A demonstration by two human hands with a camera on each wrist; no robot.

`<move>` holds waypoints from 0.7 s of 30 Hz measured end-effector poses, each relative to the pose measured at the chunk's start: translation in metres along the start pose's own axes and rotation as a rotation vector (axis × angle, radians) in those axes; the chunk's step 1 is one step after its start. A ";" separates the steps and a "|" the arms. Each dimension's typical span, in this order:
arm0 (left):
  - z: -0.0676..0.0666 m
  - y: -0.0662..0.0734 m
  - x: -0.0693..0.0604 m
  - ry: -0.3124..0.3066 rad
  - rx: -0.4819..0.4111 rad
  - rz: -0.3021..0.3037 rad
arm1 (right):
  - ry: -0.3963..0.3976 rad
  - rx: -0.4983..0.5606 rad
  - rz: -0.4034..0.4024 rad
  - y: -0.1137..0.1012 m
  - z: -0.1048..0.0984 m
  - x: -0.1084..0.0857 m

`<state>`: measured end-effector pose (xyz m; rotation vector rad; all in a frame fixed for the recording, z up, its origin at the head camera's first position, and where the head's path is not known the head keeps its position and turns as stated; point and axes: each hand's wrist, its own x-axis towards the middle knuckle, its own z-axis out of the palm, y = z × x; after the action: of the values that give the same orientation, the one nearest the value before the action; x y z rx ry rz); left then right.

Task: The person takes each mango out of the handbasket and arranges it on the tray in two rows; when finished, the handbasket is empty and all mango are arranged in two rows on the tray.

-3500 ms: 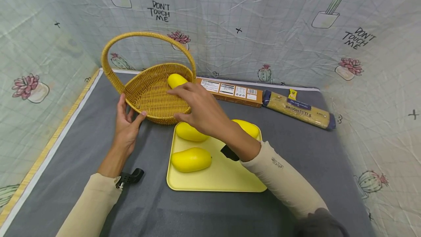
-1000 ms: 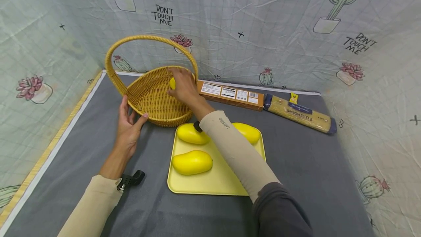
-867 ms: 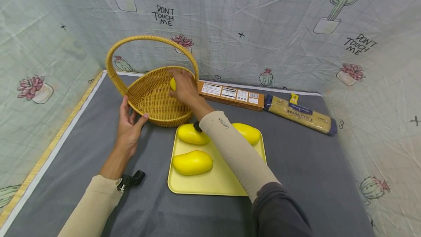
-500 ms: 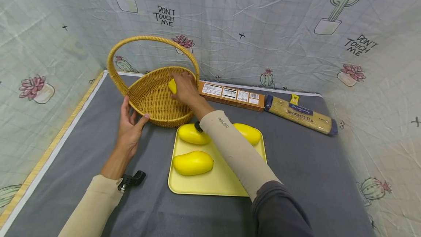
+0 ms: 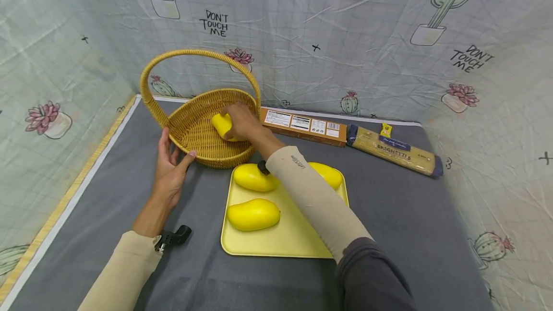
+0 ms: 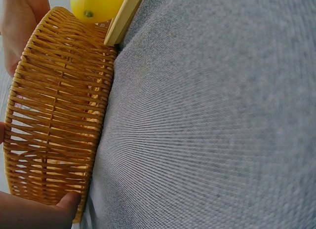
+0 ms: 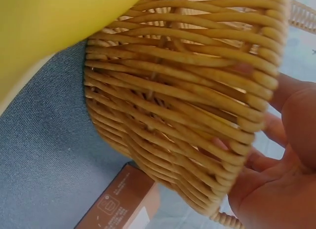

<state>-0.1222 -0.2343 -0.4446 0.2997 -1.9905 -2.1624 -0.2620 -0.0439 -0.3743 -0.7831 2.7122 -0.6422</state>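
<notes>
Inside the wicker basket [image 5: 203,150], my right hand [image 5: 244,121] grips a yellow mango [image 5: 221,125] lying at the basket's right side. My left hand [image 5: 169,172] holds the near left side of the basket, with its thumb and fingers on the rim and wall. In the left wrist view, a fingertip [image 6: 71,200] presses on the woven wall [image 6: 54,110]. Three more mangoes, one of them the front mango [image 5: 253,214], lie on a pale yellow tray [image 5: 281,248]. My right forearm partly covers the tray. In the right wrist view, the right hand [image 7: 291,150] reaches over the basket rim.
Against the back wall lies a brown box [image 5: 304,126] with printed labels, right of the basket. Beside it are a spaghetti packet [image 5: 393,150] and a small yellow packet [image 5: 386,130]. A tall arched handle [image 5: 196,53] spans the basket.
My right hand has gone deeper into the basket, then shifted slightly down toward its middle. The mango in its grip has turned and moved nearer the basket's centre. The left hand stays put.
</notes>
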 end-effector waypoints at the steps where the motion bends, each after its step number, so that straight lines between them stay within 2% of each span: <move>1: 0.000 0.000 0.000 0.001 0.000 -0.001 | -0.010 0.004 -0.006 0.000 -0.001 -0.001; 7: 0.001 0.000 0.000 0.012 -0.004 -0.007 | -0.033 0.009 -0.054 -0.002 -0.011 -0.012; 21: 0.001 0.001 -0.001 0.014 0.001 -0.014 | 0.029 0.038 -0.170 -0.012 -0.034 -0.060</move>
<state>-0.1216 -0.2334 -0.4432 0.3292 -1.9888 -2.1617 -0.2188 -0.0088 -0.3326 -1.0106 2.6699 -0.7442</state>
